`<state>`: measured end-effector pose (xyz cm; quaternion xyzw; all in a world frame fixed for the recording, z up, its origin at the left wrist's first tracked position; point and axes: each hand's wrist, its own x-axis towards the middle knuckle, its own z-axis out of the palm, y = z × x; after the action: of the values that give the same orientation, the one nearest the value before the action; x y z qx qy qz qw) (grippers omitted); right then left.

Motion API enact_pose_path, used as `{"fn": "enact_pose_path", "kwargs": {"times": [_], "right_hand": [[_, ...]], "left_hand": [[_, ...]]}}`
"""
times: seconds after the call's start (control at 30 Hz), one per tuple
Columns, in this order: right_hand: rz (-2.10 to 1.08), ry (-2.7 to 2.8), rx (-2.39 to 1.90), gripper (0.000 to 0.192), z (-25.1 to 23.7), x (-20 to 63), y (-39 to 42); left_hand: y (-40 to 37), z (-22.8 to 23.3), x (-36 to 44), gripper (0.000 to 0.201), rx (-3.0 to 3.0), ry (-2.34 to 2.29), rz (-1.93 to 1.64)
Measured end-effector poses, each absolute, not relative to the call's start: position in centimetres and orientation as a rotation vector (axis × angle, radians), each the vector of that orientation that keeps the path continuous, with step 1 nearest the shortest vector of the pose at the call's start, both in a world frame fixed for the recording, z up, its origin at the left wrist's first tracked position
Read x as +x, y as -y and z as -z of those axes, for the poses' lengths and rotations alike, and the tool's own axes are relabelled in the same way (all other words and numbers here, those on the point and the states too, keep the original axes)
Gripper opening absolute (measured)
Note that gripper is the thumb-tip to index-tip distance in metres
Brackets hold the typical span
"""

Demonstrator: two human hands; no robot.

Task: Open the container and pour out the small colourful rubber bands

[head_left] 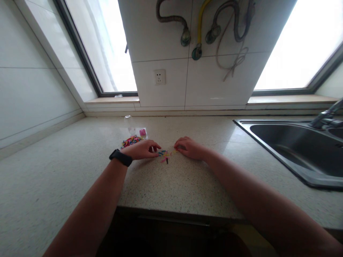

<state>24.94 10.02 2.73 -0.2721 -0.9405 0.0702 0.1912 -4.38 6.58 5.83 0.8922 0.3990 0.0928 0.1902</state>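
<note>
Speckled counter (187, 178), window-lit. Left hand (140, 150) and right hand (190, 147) pinch at small coloured pieces (166, 155); exact grip unclear. Advise working fingertip-light, one piece at a time.

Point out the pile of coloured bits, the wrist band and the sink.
pile of coloured bits (131, 141): head view, middle of the heap behind the left hand.
wrist band (120, 157): head view, black strap on the left wrist.
sink (270, 142): head view, near left rim of the steel basin.
</note>
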Motion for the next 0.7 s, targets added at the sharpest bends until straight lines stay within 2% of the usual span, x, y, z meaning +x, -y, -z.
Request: {"fn": "enact_pose_path", "kwargs": {"times": [0.27, 0.43, 0.53, 0.63, 0.7], "right_hand": [[-0.351, 2.59, -0.767, 0.018, -2.7, 23.9, -9.3], [-0.49, 2.554, -0.816, 0.023, -3.1, 23.2, -8.6], [-0.542, 2.565, -0.838, 0.035, -3.5, 23.4, -8.1], [-0.518, 2.633, -0.823, 0.05, -3.9, 23.7, -7.5], [-0.464, 2.685, -0.841, 0.052, -4.1, 23.6, -7.1]], "left_hand": [[-6.5, -6.0, -2.3, 0.03, 2.613, -1.094, -0.246], [-6.5, -5.9, -1.9, 0.026, 2.616, -1.038, -0.292], [-6.3, -5.8, -1.9, 0.035, 2.536, -1.003, -0.316], [-6.1, -5.9, -1.7, 0.064, 2.476, -1.029, -0.318], [-5.9, -6.0, -1.4, 0.073, 2.536, -1.033, -0.3]]}}
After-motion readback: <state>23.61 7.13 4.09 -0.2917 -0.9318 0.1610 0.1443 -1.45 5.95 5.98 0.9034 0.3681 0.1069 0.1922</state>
